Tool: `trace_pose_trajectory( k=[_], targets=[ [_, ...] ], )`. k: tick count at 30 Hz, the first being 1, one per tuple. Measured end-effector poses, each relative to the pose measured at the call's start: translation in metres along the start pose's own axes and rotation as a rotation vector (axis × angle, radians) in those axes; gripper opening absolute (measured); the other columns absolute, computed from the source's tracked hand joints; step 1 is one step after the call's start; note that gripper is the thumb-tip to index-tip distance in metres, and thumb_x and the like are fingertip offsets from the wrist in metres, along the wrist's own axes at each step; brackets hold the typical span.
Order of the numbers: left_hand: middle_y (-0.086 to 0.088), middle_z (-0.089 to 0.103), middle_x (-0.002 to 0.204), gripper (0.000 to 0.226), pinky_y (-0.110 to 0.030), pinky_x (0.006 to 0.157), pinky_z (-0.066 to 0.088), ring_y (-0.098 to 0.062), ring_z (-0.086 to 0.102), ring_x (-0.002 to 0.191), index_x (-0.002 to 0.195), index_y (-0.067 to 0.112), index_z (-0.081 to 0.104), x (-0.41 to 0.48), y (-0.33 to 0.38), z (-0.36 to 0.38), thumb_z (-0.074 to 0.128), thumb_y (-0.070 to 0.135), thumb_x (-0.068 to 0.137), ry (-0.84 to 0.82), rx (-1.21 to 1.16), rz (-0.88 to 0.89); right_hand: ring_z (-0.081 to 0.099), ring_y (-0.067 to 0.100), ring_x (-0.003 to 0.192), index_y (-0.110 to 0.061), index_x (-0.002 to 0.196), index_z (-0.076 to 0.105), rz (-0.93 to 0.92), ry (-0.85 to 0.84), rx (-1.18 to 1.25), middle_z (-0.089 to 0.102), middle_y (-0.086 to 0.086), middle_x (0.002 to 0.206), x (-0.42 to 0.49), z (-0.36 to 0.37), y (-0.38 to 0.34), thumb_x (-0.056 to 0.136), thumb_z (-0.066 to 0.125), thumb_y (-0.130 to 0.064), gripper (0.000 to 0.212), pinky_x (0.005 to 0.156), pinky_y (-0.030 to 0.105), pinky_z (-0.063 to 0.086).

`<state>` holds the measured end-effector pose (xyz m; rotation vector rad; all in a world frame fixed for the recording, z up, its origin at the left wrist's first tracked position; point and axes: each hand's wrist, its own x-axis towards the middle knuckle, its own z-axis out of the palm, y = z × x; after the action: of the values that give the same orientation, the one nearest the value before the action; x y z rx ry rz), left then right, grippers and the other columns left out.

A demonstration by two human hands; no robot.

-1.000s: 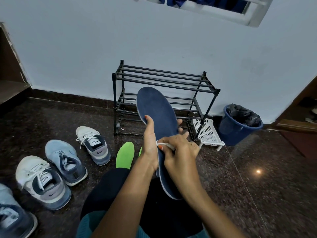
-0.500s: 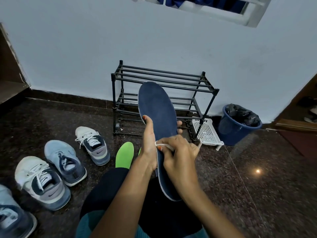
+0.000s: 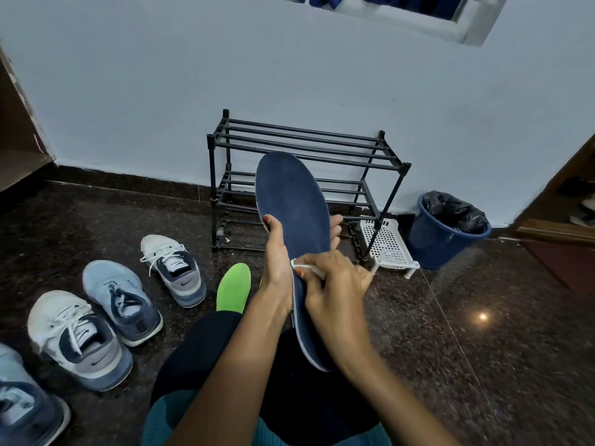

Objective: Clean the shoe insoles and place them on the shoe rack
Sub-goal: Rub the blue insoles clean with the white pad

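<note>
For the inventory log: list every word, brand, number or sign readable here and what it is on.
No words or numbers are legible.
Swoosh logo, no lettering: heel of the far white sneaker.
Swoosh logo, no lettering: heel of the near white sneaker.
Tongue labels on both: too blurred to read.

One view only, from the person's head, facing forward and down toward the shoe rack [image 3: 306, 141], wall [image 3: 161, 91] behind the rack, person's lap [image 3: 206, 365] very near, below the rack in frame
</note>
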<state>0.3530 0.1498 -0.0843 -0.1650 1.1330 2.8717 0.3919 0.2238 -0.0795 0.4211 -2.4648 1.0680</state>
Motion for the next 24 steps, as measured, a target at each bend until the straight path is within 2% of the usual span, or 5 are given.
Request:
trace_pose_trajectory(
  k=[7,11,15,19,24],
  targets=[
    [-0.012,0.069,0.111,0.096,-0.026,0.086,0.051,-0.018,0.068,0.1,0.113,0.002,0.064,-0.005,0.002,0.004,0.002,0.07,0.09,-0.055,0.058,-0.082,0.054,0.018,0.09,-0.02,0.087,0.07,0.052,0.055,-0.125,0.062,0.0,0.094,0.026,0.0,0.011,0.083,0.062,-0.006,0.016,0.074,0.028,0.014],
    [-0.006,0.074,0.091,0.091,-0.026,0.081,0.052,-0.015,0.071,0.082,0.078,0.01,0.078,-0.005,-0.001,0.007,0.008,0.066,0.093,-0.02,0.035,-0.073,0.055,0.022,0.089,-0.016,0.09,0.069,0.066,0.116,-0.17,0.061,0.004,0.092,0.035,0.004,0.018,0.086,0.06,-0.007,0.014,0.077,0.03,0.016],
    [-0.011,0.071,0.106,0.087,-0.028,0.087,0.052,-0.019,0.068,0.095,0.106,0.005,0.068,-0.002,0.001,0.001,0.012,0.069,0.091,0.004,0.016,-0.115,0.055,0.023,0.088,-0.015,0.088,0.07,0.058,0.091,-0.148,0.062,0.005,0.09,0.028,0.007,0.015,0.084,0.061,-0.005,0.014,0.075,0.029,0.016],
    [-0.007,0.073,0.089,0.056,-0.025,0.075,0.051,-0.011,0.069,0.073,0.095,0.005,0.069,0.002,0.002,-0.002,0.033,0.048,0.098,0.054,0.017,-0.125,0.056,0.023,0.09,-0.012,0.087,0.071,0.043,0.009,-0.028,0.062,0.006,0.089,0.011,0.006,0.012,0.08,0.063,0.0,0.016,0.081,0.03,0.021],
    [-0.013,0.069,0.108,0.041,-0.025,0.076,0.056,-0.018,0.068,0.09,0.113,-0.003,0.064,0.0,0.0,0.001,0.035,0.023,0.099,0.129,0.017,-0.167,0.056,0.02,0.084,-0.016,0.086,0.071,0.024,0.033,-0.115,0.062,0.004,0.087,0.017,0.001,0.016,0.081,0.063,-0.003,0.016,0.07,0.025,0.012]
  ],
)
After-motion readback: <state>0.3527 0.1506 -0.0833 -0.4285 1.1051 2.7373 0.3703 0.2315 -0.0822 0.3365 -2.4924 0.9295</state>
